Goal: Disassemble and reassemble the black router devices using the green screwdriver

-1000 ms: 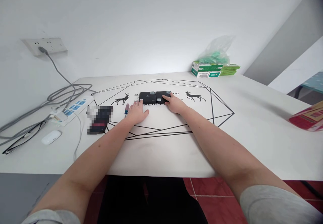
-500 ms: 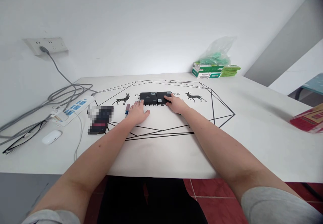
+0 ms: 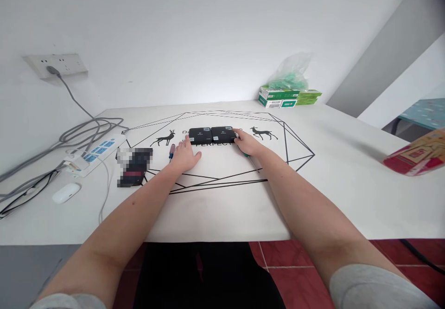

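Head view shows me both arms stretched forward, reaching the left box (image 3: 200, 135) and the right box (image 3: 224, 135) just beside it. My left hand (image 3: 186, 157) lies palm down at the left box's near-left corner, index fingertip at its edge, thumb splayed wide. My right hand (image 3: 247, 142) is at the right box's outer edge, right of the left box; I cannot tell whether its fingers pinch.

Around the left box, I have a screwdriver (image 3: 172, 151) close on the left, then a phone (image 3: 135, 167) and a power strip (image 3: 104, 151); cartons (image 3: 279, 94) sit far right, behind. A green tool (image 3: 246, 155), partly hidden under my right hand, is nearest in the way.
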Motion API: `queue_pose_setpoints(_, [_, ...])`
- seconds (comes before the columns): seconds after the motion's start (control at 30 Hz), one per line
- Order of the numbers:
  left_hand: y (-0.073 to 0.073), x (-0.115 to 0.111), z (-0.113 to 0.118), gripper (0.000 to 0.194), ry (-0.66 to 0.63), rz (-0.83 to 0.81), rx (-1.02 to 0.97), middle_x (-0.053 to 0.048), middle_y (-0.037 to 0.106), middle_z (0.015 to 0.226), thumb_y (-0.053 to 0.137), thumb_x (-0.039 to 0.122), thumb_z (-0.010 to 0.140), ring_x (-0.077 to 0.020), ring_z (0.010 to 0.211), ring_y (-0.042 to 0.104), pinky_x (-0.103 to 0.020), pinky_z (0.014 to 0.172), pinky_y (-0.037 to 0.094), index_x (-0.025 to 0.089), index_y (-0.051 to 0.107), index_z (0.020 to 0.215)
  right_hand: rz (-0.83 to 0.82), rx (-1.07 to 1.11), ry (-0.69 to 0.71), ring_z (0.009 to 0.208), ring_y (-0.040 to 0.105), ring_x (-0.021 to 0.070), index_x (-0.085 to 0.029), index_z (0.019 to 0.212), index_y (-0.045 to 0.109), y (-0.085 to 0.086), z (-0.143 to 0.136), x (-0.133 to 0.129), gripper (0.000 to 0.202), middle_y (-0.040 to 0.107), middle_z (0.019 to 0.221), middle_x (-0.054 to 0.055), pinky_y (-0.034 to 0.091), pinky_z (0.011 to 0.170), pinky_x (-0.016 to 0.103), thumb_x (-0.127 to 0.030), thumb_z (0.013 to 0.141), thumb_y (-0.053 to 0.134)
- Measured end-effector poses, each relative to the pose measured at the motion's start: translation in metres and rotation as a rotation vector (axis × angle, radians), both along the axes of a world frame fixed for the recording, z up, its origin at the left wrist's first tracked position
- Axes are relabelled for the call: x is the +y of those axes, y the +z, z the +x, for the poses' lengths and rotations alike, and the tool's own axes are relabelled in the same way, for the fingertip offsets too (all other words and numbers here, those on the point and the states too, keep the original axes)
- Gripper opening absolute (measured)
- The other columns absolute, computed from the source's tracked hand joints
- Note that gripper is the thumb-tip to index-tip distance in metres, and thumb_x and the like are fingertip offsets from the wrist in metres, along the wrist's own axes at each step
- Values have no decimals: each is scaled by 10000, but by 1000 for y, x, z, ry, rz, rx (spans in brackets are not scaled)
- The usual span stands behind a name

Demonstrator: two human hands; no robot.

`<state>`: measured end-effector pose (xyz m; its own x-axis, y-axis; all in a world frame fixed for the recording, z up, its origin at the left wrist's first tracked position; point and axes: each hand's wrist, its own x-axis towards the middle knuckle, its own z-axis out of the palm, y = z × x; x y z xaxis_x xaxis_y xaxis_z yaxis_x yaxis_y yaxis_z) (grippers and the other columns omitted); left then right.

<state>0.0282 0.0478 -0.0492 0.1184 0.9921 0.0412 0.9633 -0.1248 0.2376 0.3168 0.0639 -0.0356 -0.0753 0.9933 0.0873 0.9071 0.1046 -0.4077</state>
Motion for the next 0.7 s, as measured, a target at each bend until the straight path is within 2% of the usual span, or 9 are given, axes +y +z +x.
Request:
queue_pose_setpoints(0.07, [-2, 2, -1, 962, 14, 8, 0, -313, 377, 1743, 521, 533, 1028, -433, 1657, 334, -569, 1341, 263, -4, 164, 1741, 25, -15, -63, 1481, 611, 338, -94, 1667, 422, 2, 1, -3, 606, 573, 1647, 229, 524, 1208, 493, -232, 1084, 334])
queue_pose_setpoints(0.17, [-8, 4, -2, 883, -23, 6, 0, -294, 306, 1781, 482, 515, 1050, -422, 1680, 282, -566, 1350, 248, 18, 219, 1731, 67, -60, -93, 1503, 568, 406, -65, 1597, 510, 4, -9, -7, 584, 572, 1619, 275, 486, 1225, 571, -171, 1040, 369])
queue_pose_setpoints(0.23, [-10, 4, -2, 857, -45, -5, 10, -285, 281, 1794, 459, 518, 1065, -414, 1687, 266, -547, 1355, 243, 20, 238, 1726, 91, -99, -38, 1577, 481, 418, -47, 1514, 605, 1, -27, -12, 546, 577, 1616, 274, 387, 1306, 578, -136, 1007, 422])
queue_pose_setpoints(0.3, [-11, 3, -1, 855, -47, 0, 20, -296, 284, 1789, 461, 510, 1070, -419, 1683, 274, -534, 1355, 246, -9, 251, 1716, 113, -125, 61, 1652, 391, 368, -54, 1472, 652, -6, -51, -20, 510, 563, 1653, 235, 287, 1376, 504, -152, 1024, 431])
queue_pose_setpoints(0.33, [-11, 2, -1, 841, -45, 19, 17, -306, 305, 1778, 470, 480, 1069, -425, 1674, 295, -534, 1351, 255, -27, 265, 1707, 127, -136, 130, 1674, 359, 350, -61, 1516, 621, -10, -65, -25, 521, 520, 1702, 214, 265, 1390, 481, -209, 1051, 441])
queue_pose_setpoints(0.4, [-9, 1, 1, 768, -31, 74, -6, -314, 397, 1733, 484, 359, 1051, -423, 1634, 380, -535, 1328, 304, -36, 311, 1687, 151, -155, 315, 1700, 308, 370, -43, 1647, 465, -19, -92, -33, 641, 368, 1792, 233, 273, 1384, 531, -363, 1091, 451])
queue_pose_setpoints(0.47, [-5, 0, 2, 682, -6, 123, -39, -295, 539, 1641, 460, 220, 1020, -390, 1552, 513, -509, 1278, 391, -1, 386, 1661, 138, -165, 391, 1736, 205, 374, -61, 1710, 363, -24, -116, -36, 731, 242, 1842, 209, 218, 1399, 557, -476, 1110, 409])
queue_pose_setpoints(0.53, [-1, 0, 3, 602, 29, 150, -64, -264, 642, 1542, 396, 167, 1030, -354, 1464, 609, -476, 1222, 460, 46, 470, 1614, 126, -186, 392, 1751, 144, 359, -53, 1734, 303, -24, -132, -33, 762, 172, 1857, 203, 153, 1415, 552, -491, 1113, 361])
queue_pose_setpoints(0.7, [11, -3, 6, 490, 69, 302, -161, -199, 685, 1499, 382, 332, 1117, -347, 1430, 621, -479, 1205, 489, 118, 573, 1514, 49, -272, 288, 1752, 145, 341, -43, 1757, 204, -8, -153, -4, 751, 135, 1865, 200, 121, 1414, 547, -406, 1106, 299])
